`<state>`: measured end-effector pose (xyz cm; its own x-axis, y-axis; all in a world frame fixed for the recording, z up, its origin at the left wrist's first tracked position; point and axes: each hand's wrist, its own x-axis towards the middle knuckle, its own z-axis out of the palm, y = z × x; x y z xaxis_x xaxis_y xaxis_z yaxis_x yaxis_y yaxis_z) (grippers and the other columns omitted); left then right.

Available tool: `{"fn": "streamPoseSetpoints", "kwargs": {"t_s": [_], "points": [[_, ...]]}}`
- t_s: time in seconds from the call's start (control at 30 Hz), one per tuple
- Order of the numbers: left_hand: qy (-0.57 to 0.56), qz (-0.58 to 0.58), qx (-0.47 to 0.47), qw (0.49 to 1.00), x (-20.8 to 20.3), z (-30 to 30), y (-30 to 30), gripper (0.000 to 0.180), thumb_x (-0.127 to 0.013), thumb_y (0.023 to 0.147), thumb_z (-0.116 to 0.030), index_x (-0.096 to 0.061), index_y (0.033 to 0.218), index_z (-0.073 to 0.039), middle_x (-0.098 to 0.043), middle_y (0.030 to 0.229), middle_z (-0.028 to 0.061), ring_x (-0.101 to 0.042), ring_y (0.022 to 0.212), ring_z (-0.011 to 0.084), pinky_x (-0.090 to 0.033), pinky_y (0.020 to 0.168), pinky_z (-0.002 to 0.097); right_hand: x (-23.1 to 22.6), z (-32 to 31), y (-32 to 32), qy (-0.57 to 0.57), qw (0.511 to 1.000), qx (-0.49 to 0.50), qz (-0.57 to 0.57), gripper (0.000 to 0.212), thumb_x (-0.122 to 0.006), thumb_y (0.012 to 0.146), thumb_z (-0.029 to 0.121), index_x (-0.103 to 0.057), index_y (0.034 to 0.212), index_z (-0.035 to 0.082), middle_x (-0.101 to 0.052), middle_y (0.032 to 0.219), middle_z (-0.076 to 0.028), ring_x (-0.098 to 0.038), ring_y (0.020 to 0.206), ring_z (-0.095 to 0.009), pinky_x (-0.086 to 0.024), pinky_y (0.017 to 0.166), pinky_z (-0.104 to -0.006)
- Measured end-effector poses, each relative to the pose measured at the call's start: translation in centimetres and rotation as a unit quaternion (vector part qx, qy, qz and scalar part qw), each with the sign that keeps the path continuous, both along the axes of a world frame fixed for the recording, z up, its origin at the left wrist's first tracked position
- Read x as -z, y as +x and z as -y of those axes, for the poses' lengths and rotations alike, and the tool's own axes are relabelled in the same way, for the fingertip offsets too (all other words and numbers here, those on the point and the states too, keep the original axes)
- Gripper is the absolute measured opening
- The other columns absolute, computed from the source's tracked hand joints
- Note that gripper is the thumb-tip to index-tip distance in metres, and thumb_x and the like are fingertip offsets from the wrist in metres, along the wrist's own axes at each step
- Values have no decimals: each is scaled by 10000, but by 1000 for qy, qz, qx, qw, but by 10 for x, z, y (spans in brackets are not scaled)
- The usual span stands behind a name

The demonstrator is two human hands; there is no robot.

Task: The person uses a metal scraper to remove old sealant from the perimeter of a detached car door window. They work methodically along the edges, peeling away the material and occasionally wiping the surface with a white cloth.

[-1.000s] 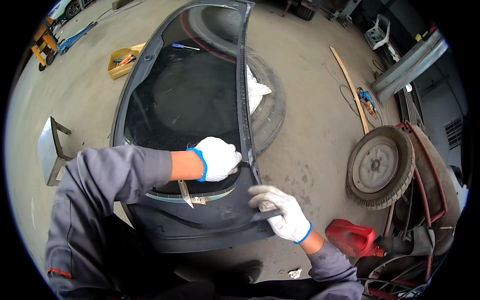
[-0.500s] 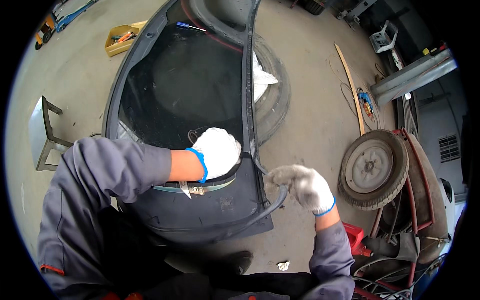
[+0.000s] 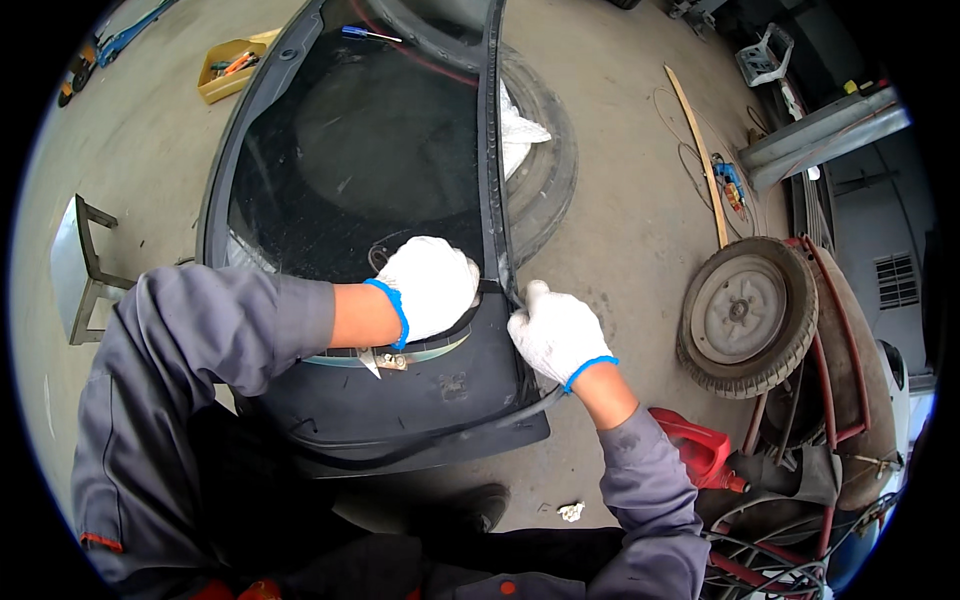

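Observation:
A dark car tailgate (image 3: 420, 400) with a black glass window (image 3: 390, 140) lies in front of me. My left hand (image 3: 430, 288), in a white knitted glove, is closed in a fist at the near right part of the glass; what it grips, if anything, is hidden. At the right edge of the tailgate my right hand (image 3: 562, 335), also gloved, is closed round a black rubber seal strip (image 3: 520, 412). One part of the strip follows the edge; a loose length curves below the hand toward the left. A blue-handled screwdriver (image 3: 368, 34) rests at the far end of the glass.
Beneath the tailgate lies a tyre (image 3: 545, 170) with white sheeting. On the right are a wheel (image 3: 740, 310) on a red frame, a red jug (image 3: 690, 445), a wooden strip (image 3: 695, 150) and cables. At left stand a yellow toolbox (image 3: 225, 80) and a metal stool (image 3: 85, 265).
My right hand has moved up and left, close against the tailgate's edge, and the loose strip has dropped lower. My left hand stays at nearly the same place. The view has shifted slightly.

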<state>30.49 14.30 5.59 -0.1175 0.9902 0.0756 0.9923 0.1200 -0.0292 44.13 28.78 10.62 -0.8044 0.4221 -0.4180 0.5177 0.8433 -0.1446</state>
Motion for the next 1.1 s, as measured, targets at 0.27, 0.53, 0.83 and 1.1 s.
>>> {"fn": "streamPoseSetpoints", "kwargs": {"t_s": [0.27,0.53,0.83,1.1], "points": [[4,71,8,997,-7,4,-2,445,-606,935,-427,-655,872,10,-648,740,169,-662,667,322,-512,564,422,5,-1,1,10,1000,-15,-22,383,-490,983,352,-636,1008,-1,-701,922,-282,-681,898,-466,-538,844,-541],[-3,86,12,996,-14,6,1,465,-602,933,-443,-653,867,14,-652,726,179,-676,658,323,-525,560,432,16,-7,7,2,995,-5,-104,334,-515,977,341,-637,931,33,-689,847,-273,-672,843,-474,-536,791,-553],[-27,105,6,994,-19,10,7,458,-584,947,-435,-663,859,8,-673,744,191,-687,662,345,-539,569,455,21,-9,8,6,989,-18,-150,321,-535,970,332,-639,903,36,-684,818,-264,-670,813,-470,-534,761,-554],[-58,138,-17,989,-20,-1,1,465,-574,954,-426,-690,792,-6,-676,696,190,-694,677,363,-552,611,461,25,-10,9,9,986,-29,-161,327,-525,976,324,-646,903,29,-684,818,-266,-673,810,-465,-538,762,-543]]}}
